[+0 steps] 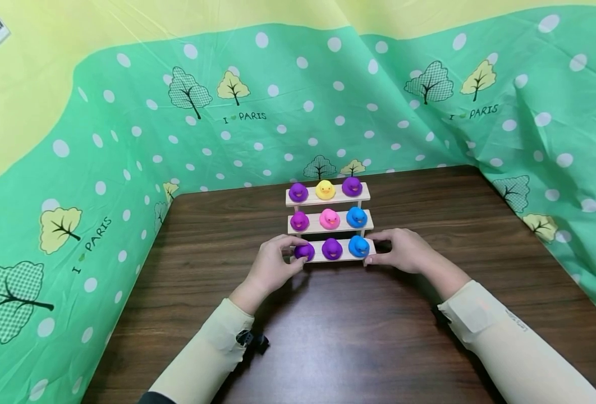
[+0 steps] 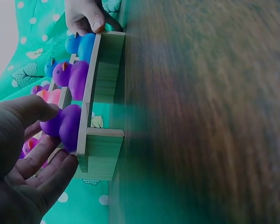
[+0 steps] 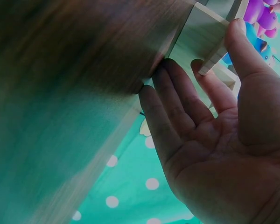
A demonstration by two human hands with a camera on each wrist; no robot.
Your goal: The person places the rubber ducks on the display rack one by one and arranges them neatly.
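Note:
A small three-step wooden shelf [image 1: 345, 256] stands on the table with rubber ducks lined up on its steps. On the lowest step, my left hand [image 1: 271, 267] pinches the leftmost purple duck [image 2: 71, 129] between thumb and fingers. Beside it sit another purple duck [image 1: 331, 249] and a blue duck [image 1: 359, 246]. My right hand [image 1: 405, 251] grips the right end of that step; its thumb [image 3: 237, 32] lies on the board's front edge, the index finger at the opposite side. The other right fingers extend past the shelf's side support [image 3: 198, 32], close to the tabletop.
The middle step carries a purple duck [image 1: 299, 221], a pink duck [image 1: 330, 219] and a blue duck [image 1: 356, 217]. On top are a yellow duck [image 1: 325, 189] and two purple ones. Green dotted cloth [image 1: 278, 134] hangs around the dark wooden table [image 1: 207, 235].

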